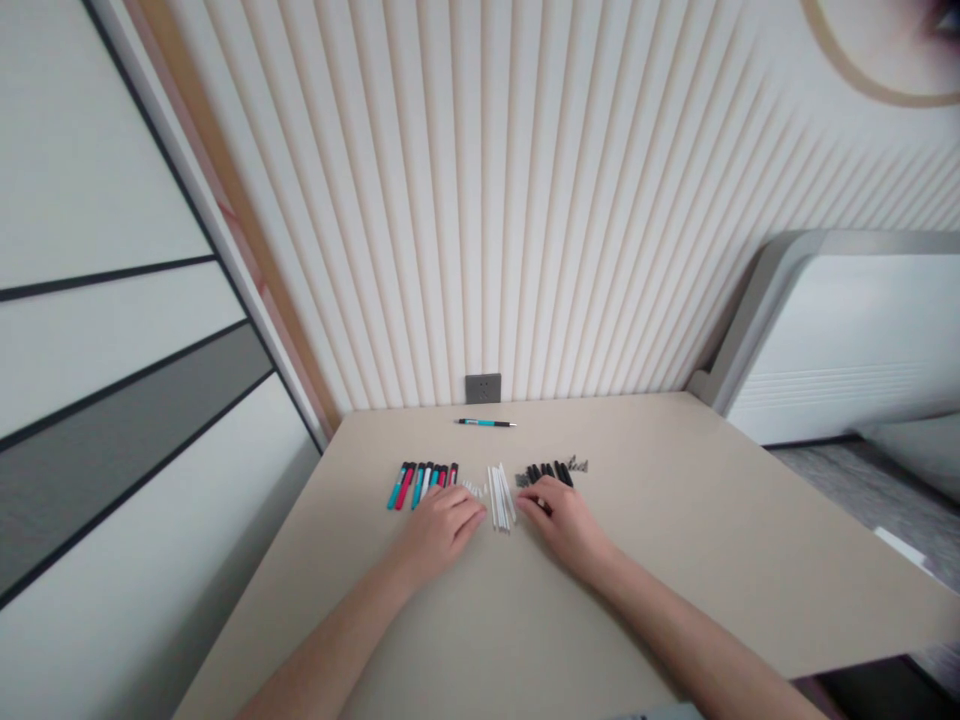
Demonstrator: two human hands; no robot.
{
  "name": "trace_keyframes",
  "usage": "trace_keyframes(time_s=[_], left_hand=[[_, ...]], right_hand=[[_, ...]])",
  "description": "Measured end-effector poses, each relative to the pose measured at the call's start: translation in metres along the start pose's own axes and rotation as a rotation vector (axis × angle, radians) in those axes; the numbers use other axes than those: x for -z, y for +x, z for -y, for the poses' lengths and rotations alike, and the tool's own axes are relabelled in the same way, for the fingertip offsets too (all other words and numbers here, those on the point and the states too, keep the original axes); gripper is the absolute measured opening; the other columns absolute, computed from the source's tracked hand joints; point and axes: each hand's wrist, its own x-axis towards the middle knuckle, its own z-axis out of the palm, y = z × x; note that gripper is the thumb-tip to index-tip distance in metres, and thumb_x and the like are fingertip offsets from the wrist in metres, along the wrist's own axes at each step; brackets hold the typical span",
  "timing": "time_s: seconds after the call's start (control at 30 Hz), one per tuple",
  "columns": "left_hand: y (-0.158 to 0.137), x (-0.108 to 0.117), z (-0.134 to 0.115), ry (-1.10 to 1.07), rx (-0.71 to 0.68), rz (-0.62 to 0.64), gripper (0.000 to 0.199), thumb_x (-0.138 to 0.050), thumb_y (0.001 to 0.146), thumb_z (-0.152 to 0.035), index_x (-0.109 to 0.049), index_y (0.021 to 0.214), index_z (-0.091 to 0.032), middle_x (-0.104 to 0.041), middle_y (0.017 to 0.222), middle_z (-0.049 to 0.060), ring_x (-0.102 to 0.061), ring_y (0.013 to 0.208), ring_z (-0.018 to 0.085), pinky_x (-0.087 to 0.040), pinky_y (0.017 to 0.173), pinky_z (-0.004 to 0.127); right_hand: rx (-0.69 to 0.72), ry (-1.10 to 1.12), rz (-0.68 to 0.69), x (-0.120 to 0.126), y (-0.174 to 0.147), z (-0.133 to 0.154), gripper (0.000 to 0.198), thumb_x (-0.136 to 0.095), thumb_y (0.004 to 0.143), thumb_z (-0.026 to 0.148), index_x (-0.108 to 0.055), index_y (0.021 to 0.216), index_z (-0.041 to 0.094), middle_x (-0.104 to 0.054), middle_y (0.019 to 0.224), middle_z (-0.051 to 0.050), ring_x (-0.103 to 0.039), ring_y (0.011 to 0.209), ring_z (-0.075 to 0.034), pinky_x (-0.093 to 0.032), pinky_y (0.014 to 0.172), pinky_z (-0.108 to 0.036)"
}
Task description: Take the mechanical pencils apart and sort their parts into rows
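My left hand (446, 520) rests on the table with its fingers loosely bent, and nothing shows in it. Beside and partly behind it lies a row of turquoise, red and white pen barrels with black ends (405, 485). Small white pieces (472, 488) are just past its fingertips. Between my hands lies a bundle of thin white pen refills (500, 497). My right hand (561, 515) is at their right side, fingers loosely curved and apart from the thumb, no object visible in it. Black pen parts (562, 473) and small metallic springs or clips (577, 464) lie beyond it, partly hidden.
One assembled turquoise and black pen (486, 423) lies farther back on the beige table (660, 500). Behind stands a ribbed wall with a dark socket (483, 388). A white cabinet (135, 500) is at left, a bed headboard (840, 320) at right.
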Motion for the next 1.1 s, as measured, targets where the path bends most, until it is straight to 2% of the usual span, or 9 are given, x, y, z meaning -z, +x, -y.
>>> trace_keyframes(time_s=[0.1,0.23,0.37,0.47,0.6,0.7,0.77,0.9,1.1], left_hand=[[0.002,-0.005,-0.004,-0.134,0.039,-0.017,0.021,-0.048,0.096,-0.026,-0.068,0.1,-0.022,-0.068,0.091,0.005,-0.063,0.088,0.019,-0.049,0.083,0.033],[0.006,-0.016,-0.011,-0.465,0.253,-0.017,0.023,-0.054,0.093,-0.03,-0.068,0.108,-0.021,-0.072,0.087,0.004,-0.065,0.077,0.017,-0.051,0.071,0.029],[0.008,-0.021,-0.014,-0.729,0.441,-0.009,0.029,-0.058,0.089,-0.035,-0.068,0.11,-0.017,-0.073,0.089,0.006,-0.065,0.074,0.018,-0.051,0.067,0.028],[0.009,-0.021,-0.015,-0.859,0.499,0.03,0.033,-0.059,0.087,-0.039,-0.069,0.107,-0.015,-0.072,0.089,0.007,-0.063,0.072,0.018,-0.05,0.066,0.028],[0.01,-0.02,-0.016,-0.892,0.505,0.069,0.029,-0.059,0.084,-0.038,-0.071,0.093,-0.014,-0.069,0.076,0.004,-0.06,0.067,0.017,-0.046,0.065,0.027],[0.01,-0.02,-0.016,-0.885,0.515,0.071,0.025,-0.059,0.083,-0.036,-0.07,0.085,-0.014,-0.065,0.067,0.002,-0.058,0.064,0.016,-0.044,0.065,0.026],[0.009,-0.02,-0.015,-0.898,0.521,0.068,0.023,-0.06,0.082,-0.035,-0.069,0.086,-0.014,-0.066,0.07,0.003,-0.058,0.066,0.016,-0.044,0.066,0.027],[0.007,-0.023,-0.012,-0.918,0.532,0.039,0.026,-0.064,0.08,-0.035,-0.069,0.094,-0.014,-0.069,0.077,0.005,-0.059,0.07,0.018,-0.045,0.066,0.027],[0.007,-0.022,-0.011,-0.825,0.56,-0.001,0.025,-0.064,0.08,-0.037,-0.07,0.09,-0.014,-0.067,0.071,0.002,-0.057,0.064,0.016,-0.043,0.062,0.026]], right_hand=[[0.022,0.09,0.017,0.001,0.0,0.007,0.024,-0.049,0.096,0.029,-0.072,0.096,0.021,-0.063,0.089,-0.006,-0.061,0.084,-0.018,-0.047,0.079,-0.029],[0.105,0.18,0.11,0.0,-0.004,0.02,0.029,-0.043,0.096,0.021,-0.069,0.111,0.022,-0.062,0.094,-0.006,-0.059,0.091,-0.017,-0.048,0.084,-0.029],[0.072,0.227,0.052,-0.007,-0.005,0.021,0.033,-0.051,0.091,0.017,-0.061,0.122,0.021,-0.063,0.1,-0.006,-0.059,0.091,-0.017,-0.048,0.085,-0.03],[0.046,0.277,0.029,-0.013,-0.003,0.018,0.028,-0.061,0.087,0.021,-0.063,0.115,0.022,-0.067,0.097,-0.005,-0.061,0.087,-0.017,-0.049,0.081,-0.03],[0.139,0.343,0.027,-0.014,-0.002,0.019,0.011,-0.063,0.088,0.024,-0.069,0.096,0.021,-0.068,0.093,-0.004,-0.062,0.087,-0.017,-0.05,0.08,-0.029],[0.211,0.36,0.011,-0.01,-0.002,0.022,0.013,-0.059,0.09,0.022,-0.07,0.097,0.022,-0.066,0.096,-0.006,-0.062,0.09,-0.016,-0.05,0.082,-0.029],[0.227,0.357,0.019,-0.008,-0.002,0.023,0.016,-0.056,0.092,0.021,-0.069,0.102,0.022,-0.067,0.097,-0.006,-0.062,0.091,-0.016,-0.05,0.083,-0.029],[0.18,0.349,0.003,-0.007,-0.002,0.021,0.017,-0.057,0.091,0.022,-0.068,0.103,0.023,-0.069,0.095,-0.005,-0.063,0.088,-0.016,-0.051,0.081,-0.029],[0.052,0.346,0.001,-0.007,-0.002,0.016,0.02,-0.057,0.09,0.028,-0.067,0.107,0.022,-0.072,0.099,-0.005,-0.066,0.088,-0.017,-0.052,0.08,-0.03]])
